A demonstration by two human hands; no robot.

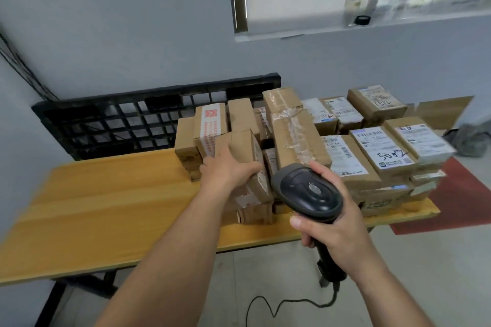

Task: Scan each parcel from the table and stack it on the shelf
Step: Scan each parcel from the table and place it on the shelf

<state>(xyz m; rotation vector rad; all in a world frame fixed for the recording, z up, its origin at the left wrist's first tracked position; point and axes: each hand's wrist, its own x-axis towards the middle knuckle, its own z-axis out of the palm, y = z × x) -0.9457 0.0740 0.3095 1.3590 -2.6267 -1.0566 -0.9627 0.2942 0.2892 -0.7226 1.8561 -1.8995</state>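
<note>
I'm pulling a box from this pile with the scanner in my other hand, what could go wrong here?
1. The parcel your left hand grips sits against the pile; pulling it might shift the tilted taped box beside it.
2. The scanner in your right hand trails a cable looping low toward the floor, which could snag or trip you.

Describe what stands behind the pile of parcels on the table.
A black slatted pallet stands on edge against the grey wall. The parcels cover its right end, so whatever lies lower behind them cannot be seen.
</note>
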